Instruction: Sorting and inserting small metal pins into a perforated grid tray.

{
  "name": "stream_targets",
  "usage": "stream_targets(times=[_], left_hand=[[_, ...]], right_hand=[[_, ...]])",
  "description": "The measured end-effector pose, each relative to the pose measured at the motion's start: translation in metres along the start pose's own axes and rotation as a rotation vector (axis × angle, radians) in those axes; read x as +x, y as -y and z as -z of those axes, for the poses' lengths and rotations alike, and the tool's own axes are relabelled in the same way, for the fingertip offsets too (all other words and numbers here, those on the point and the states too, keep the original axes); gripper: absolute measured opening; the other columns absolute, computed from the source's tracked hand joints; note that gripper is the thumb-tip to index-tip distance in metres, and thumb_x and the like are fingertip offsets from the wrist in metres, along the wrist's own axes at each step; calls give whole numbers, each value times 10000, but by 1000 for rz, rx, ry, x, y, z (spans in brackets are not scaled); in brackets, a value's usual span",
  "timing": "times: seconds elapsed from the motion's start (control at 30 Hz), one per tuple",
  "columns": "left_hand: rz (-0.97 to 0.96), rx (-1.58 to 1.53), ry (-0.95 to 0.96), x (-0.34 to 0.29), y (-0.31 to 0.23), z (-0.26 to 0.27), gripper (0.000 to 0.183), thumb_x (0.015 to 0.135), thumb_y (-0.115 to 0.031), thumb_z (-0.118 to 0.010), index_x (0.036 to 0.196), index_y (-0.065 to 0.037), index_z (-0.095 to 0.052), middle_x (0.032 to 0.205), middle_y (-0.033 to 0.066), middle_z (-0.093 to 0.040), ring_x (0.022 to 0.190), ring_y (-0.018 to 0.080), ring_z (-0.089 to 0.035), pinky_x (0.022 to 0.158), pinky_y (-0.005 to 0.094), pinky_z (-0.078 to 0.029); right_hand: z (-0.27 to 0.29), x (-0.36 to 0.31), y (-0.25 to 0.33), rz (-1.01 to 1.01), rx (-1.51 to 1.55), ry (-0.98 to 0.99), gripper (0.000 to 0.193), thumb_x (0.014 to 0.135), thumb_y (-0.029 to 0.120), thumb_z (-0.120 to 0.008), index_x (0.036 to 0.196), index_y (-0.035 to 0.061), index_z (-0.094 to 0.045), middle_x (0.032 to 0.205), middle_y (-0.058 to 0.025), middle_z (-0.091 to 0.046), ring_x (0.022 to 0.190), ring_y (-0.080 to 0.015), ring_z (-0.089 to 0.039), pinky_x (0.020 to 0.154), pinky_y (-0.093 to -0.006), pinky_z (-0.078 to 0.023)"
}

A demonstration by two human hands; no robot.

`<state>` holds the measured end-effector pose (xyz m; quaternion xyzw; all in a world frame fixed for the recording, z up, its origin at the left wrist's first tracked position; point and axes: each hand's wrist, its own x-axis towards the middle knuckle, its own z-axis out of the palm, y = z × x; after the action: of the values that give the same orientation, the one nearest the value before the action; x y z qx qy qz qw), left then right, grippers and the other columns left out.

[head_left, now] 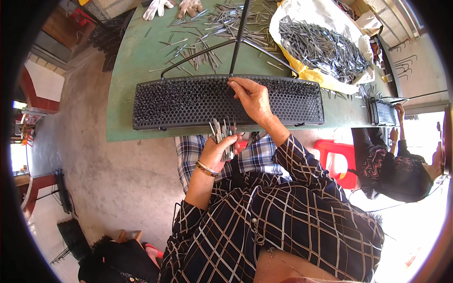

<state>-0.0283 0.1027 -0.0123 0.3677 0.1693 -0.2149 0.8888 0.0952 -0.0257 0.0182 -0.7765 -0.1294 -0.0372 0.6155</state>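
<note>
A long black perforated rack [288, 109] lies across the near edge of the green table [123, 111]. Small dark pieces stick up from many of its holes, densest on the left and along the back; several rows of holes at the front and right are bare. My left hand [217, 152] is closed around a bundle of thin metal strips [217, 129], just in front of the rack. Over the rack's back middle, my right hand [257, 101] has thumb and forefinger pinched together at the holes. What sits between those fingertips is too small to make out.
A black rod frame [240, 29] rises behind the rack. Loose strips [203, 54] lie scattered behind it, near an opened white sack [309, 12] heaped with more. Work gloves [158, 8] rest at the far left. A co-worker [391, 172] handles another rack [384, 113] at right, beyond a red stool [325, 147].
</note>
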Motion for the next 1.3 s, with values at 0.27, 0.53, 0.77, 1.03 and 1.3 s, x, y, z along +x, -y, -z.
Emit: stream_targets(times=[0.27, 0.53, 0.77, 1.03, 1.3], left_hand=[[-13, 2, 2, 0, 0, -1, 225, 826, -93, -634, 1039, -51, -575, 879, 79, -658, 692, 125, -618, 550, 252, -503], [-27, 0, -23, 0, 1, -2, 234, 825, -91, -639, 1043, -53, -566, 878, 81, -659, 688, 122, -617, 545, 250, -503], [-123, -11, -28, 2, -4, -7, 249, 830, -70, -629, 1065, -39, -553, 901, 99, -656, 726, 138, -619, 574, 261, -515], [-80, 24, -47, 4, -4, -16, 238, 833, -74, -629, 1051, -22, -548, 909, 115, -655, 738, 147, -623, 596, 283, -537], [-50, 34, -88, 4, -6, -10, 140, 825, -59, -606, 942, 12, -573, 865, 139, -659, 710, 160, -612, 589, 280, -499]], right_hand=[[6, -2, -5, 395, -378, 34, 171, 823, 66, -610, 977, 2, -651, 966, -140, -635, 827, -276, -634, 712, -307, -506], [3, -2, 7, 420, -526, 91, 182, 806, 92, -634, 968, 11, -652, 933, -112, -604, 774, -272, -618, 677, -336, -502], [23, -15, 20, -131, -219, 472, 219, 824, 183, -669, 941, -3, -676, 746, -57, -652, 601, -75, -537, 551, -231, -440], [34, -5, 13, -179, 15, 91, 195, 850, 134, -634, 974, -14, -664, 776, -37, -664, 639, -59, -557, 572, -205, -459], [16, 5, -1, 234, -276, -74, 176, 814, 112, -633, 949, 1, -645, 855, -143, -644, 733, -312, -626, 645, -333, -490]])
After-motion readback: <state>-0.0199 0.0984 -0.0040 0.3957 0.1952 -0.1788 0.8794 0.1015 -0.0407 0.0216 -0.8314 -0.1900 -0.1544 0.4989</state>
